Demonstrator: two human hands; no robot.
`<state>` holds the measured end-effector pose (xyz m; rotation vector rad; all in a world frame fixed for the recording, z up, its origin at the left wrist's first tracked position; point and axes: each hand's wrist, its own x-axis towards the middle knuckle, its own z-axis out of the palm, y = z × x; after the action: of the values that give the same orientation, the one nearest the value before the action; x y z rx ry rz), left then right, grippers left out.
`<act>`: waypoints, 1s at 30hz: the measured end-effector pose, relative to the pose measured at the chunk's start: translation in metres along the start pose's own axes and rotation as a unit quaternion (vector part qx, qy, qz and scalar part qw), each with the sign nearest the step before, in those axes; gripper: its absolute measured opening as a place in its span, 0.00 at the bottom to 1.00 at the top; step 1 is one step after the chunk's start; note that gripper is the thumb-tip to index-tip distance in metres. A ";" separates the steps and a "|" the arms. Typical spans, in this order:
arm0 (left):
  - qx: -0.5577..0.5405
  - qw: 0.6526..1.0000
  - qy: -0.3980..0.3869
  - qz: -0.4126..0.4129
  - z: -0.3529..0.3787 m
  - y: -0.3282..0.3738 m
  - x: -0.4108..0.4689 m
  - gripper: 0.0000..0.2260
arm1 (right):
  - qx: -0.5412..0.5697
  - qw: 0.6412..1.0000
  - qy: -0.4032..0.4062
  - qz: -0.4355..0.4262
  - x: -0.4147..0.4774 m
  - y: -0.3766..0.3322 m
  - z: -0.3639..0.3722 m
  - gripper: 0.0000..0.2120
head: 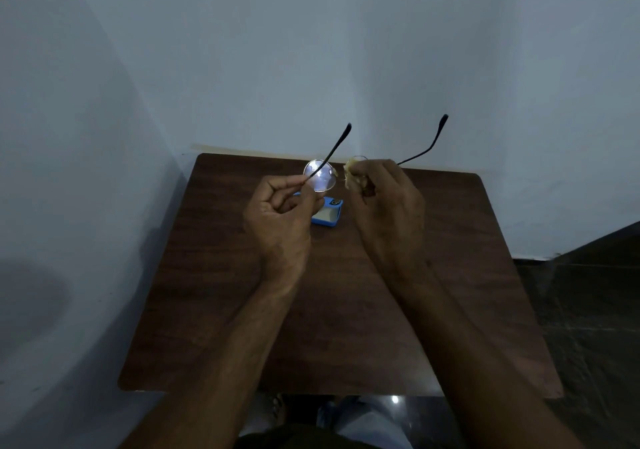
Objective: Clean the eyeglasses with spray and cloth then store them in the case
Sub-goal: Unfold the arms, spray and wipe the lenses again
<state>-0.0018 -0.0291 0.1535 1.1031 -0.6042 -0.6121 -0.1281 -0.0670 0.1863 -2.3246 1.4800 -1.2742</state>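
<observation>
The eyeglasses (320,179) have thin round rims and dark temple arms that point up and away from me. They are held in the air above the wooden table (214,310). My left hand (280,216) pinches the frame at the left lens. My right hand (388,213) grips a pale yellow cloth (353,176) folded over the right lens, which is hidden. A blue case (327,213) lies on the table under my hands, partly covered by my left hand. No spray bottle is in view.
The table stands in a corner between two pale walls (311,68). A dark tiled floor (588,293) shows at the right. My legs (363,417) show below the table's near edge.
</observation>
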 end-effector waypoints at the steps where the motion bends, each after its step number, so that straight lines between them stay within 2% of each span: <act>1: 0.000 1.000 -0.004 0.002 -0.001 0.000 0.000 0.08 | -0.010 1.000 0.002 -0.002 -0.001 0.001 0.000 0.07; 6: 0.030 0.999 -0.029 0.017 -0.003 -0.004 -0.002 0.06 | -0.055 0.998 0.041 -0.005 0.009 0.007 0.000 0.05; 10: 0.063 0.997 -0.017 0.029 -0.005 -0.003 0.001 0.09 | -0.042 0.998 0.000 -0.042 -0.004 0.000 0.002 0.08; 14: 0.065 0.997 -0.031 0.022 -0.005 -0.001 -0.006 0.08 | -0.090 0.996 -0.009 -0.012 0.001 0.007 0.000 0.12; 16: 0.062 0.998 -0.027 0.022 -0.005 -0.001 -0.007 0.08 | -0.098 0.995 -0.005 -0.005 0.004 0.002 0.004 0.11; 18: 0.061 0.998 -0.012 0.025 -0.006 -0.001 -0.004 0.08 | -0.083 0.996 -0.009 -0.034 0.000 -0.003 0.005 0.07; 20: 0.060 0.998 -0.001 0.021 -0.007 0.000 -0.003 0.09 | -0.070 0.996 -0.015 -0.052 -0.005 -0.001 0.004 0.08; 24: 0.072 0.997 -0.010 0.014 -0.006 -0.003 -0.009 0.11 | -0.097 0.995 -0.006 -0.006 -0.001 0.008 0.002 0.10; 30: 0.050 0.999 -0.001 0.005 -0.009 -0.003 -0.010 0.07 | -0.072 0.995 -0.028 -0.060 -0.014 0.004 0.001 0.13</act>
<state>-0.0029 -0.0169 0.1464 1.1926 -0.6462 -0.5798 -0.1323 -0.0583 0.1750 -2.5544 1.4811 -1.1537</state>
